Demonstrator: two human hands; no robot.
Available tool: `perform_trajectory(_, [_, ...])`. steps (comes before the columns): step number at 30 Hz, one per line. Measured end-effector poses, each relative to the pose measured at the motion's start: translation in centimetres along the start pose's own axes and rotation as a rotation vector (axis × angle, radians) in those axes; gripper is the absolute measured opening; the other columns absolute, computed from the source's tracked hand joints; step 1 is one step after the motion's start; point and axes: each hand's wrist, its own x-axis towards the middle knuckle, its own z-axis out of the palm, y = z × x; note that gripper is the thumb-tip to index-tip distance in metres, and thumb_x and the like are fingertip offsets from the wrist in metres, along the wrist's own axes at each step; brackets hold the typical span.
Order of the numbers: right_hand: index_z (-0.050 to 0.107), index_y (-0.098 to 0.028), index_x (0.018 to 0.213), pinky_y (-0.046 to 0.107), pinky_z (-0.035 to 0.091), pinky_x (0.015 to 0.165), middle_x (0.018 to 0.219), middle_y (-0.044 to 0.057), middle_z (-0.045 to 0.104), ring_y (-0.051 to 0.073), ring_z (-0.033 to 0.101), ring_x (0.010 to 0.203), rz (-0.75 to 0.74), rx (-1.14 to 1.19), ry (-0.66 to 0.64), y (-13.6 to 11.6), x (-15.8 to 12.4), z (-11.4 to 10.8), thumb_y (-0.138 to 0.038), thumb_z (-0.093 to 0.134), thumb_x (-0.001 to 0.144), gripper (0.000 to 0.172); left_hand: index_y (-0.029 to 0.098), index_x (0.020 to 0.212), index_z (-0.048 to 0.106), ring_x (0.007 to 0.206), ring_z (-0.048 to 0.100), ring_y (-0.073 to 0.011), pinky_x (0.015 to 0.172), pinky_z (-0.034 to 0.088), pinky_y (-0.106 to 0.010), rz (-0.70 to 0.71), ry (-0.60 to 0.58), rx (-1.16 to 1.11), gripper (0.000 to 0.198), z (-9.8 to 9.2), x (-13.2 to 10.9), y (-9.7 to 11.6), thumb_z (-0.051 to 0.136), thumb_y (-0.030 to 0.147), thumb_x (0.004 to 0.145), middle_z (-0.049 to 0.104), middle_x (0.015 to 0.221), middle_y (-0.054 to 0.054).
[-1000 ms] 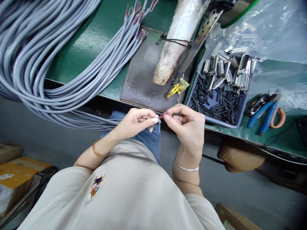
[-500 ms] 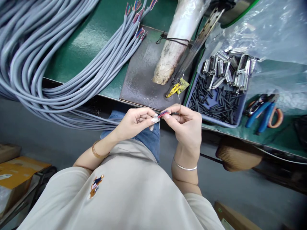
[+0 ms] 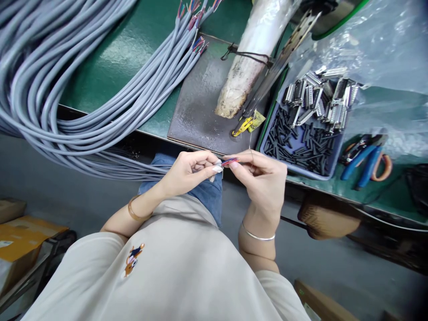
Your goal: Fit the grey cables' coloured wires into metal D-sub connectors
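Note:
Just below the bench edge, my left hand (image 3: 195, 171) is closed round the end of a grey cable (image 3: 155, 169), which runs in from the left. Thin red and blue wires (image 3: 230, 162) stick out of that end toward the right. My right hand (image 3: 259, 174) pinches these coloured wires between thumb and forefinger. A fine strand of solder wire or thread hangs down to the right fingers from a yellow-tipped holder (image 3: 242, 126) on the dark board (image 3: 197, 102). Other grey cables (image 3: 110, 104) lie bundled at the left, their coloured wires bared at the far ends.
A blue tray (image 3: 329, 171) holds black tubes (image 3: 310, 151) and metal connectors (image 3: 314, 96). Blue-handled pliers (image 3: 364, 160) lie at its right. A plastic-wrapped roll (image 3: 245, 53) stands over the board. Plastic sheeting (image 3: 391, 58) covers the back right; cardboard boxes (image 3: 28, 236) stand lower left.
My right hand has shifted slightly to the right, and its fingers lie flatter along the wires. My left hand keeps its hold on the cable. The view has moved a little.

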Motion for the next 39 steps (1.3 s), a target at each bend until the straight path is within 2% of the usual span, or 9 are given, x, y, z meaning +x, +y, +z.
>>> perform_trajectory(4, [0.082, -0.026, 0.083, 0.025, 0.026, 0.047, 0.072, 0.003, 0.071, 0.011, 0.054, 0.059, 0.006, -0.014, 0.005, 0.17, -0.14, -0.05, -0.026, 0.074, 0.081, 0.009, 0.012, 0.086, 0.068, 0.060, 0.059, -0.0065, 0.059, 0.048, -0.017, 0.009, -0.005, 0.021, 0.025, -0.01, -0.08, -0.12, 0.082, 0.033, 0.081, 0.065, 0.067, 0.001])
perform_trajectory(9, [0.082, -0.026, 0.081, 0.025, 0.026, 0.046, 0.069, 0.002, 0.070, 0.011, 0.052, 0.057, -0.004, -0.027, 0.004, 0.14, -0.12, 0.01, -0.026, 0.073, 0.080, 0.009, 0.012, 0.087, 0.070, 0.061, 0.059, -0.0073, 0.060, 0.048, -0.017, 0.017, -0.018, 0.035, 0.026, -0.09, -0.11, -0.21, 0.082, 0.034, 0.081, 0.066, 0.068, 0.000])
perform_trajectory(16, [0.082, -0.026, 0.081, 0.025, 0.022, 0.045, 0.066, 0.000, 0.066, 0.008, 0.040, 0.050, -0.025, -0.059, -0.002, 0.01, -0.20, -0.08, -0.025, 0.074, 0.080, 0.008, 0.011, 0.087, 0.073, 0.062, 0.060, -0.0079, 0.060, 0.048, -0.017, 0.028, -0.023, 0.064, 0.023, -0.31, -0.15, -0.15, 0.083, 0.030, 0.080, 0.068, 0.069, -0.001])
perform_trajectory(24, [0.083, -0.026, 0.082, 0.026, 0.025, 0.047, 0.066, 0.002, 0.066, 0.011, 0.050, 0.056, 0.001, -0.014, -0.022, 0.22, -0.15, -0.19, -0.026, 0.075, 0.080, 0.008, 0.012, 0.090, 0.071, 0.061, 0.059, -0.0069, 0.059, 0.048, -0.016, 0.028, -0.052, 0.018, 0.020, -0.27, -0.24, -0.33, 0.079, 0.029, 0.084, 0.066, 0.069, 0.000])
perform_trajectory(27, [0.083, -0.026, 0.082, 0.025, 0.024, 0.047, 0.065, 0.001, 0.065, 0.010, 0.049, 0.056, -0.002, -0.010, -0.033, 0.25, -0.16, -0.19, -0.025, 0.075, 0.081, 0.009, 0.011, 0.089, 0.070, 0.061, 0.059, -0.0065, 0.059, 0.048, -0.016, 0.034, -0.056, 0.017, 0.019, -0.20, -0.27, -0.26, 0.078, 0.028, 0.085, 0.066, 0.068, 0.000])
perform_trajectory(39, [0.082, -0.026, 0.088, 0.025, 0.024, 0.045, 0.071, -0.001, 0.070, 0.007, 0.040, 0.051, -0.153, -0.096, -0.026, 0.07, -0.60, -0.44, -0.017, 0.074, 0.085, 0.012, 0.011, 0.088, 0.071, 0.058, 0.057, -0.0071, 0.057, 0.045, -0.018, 0.011, -0.046, 0.145, 0.022, -0.07, -0.34, 0.24, 0.078, 0.031, 0.085, 0.065, 0.066, 0.000])
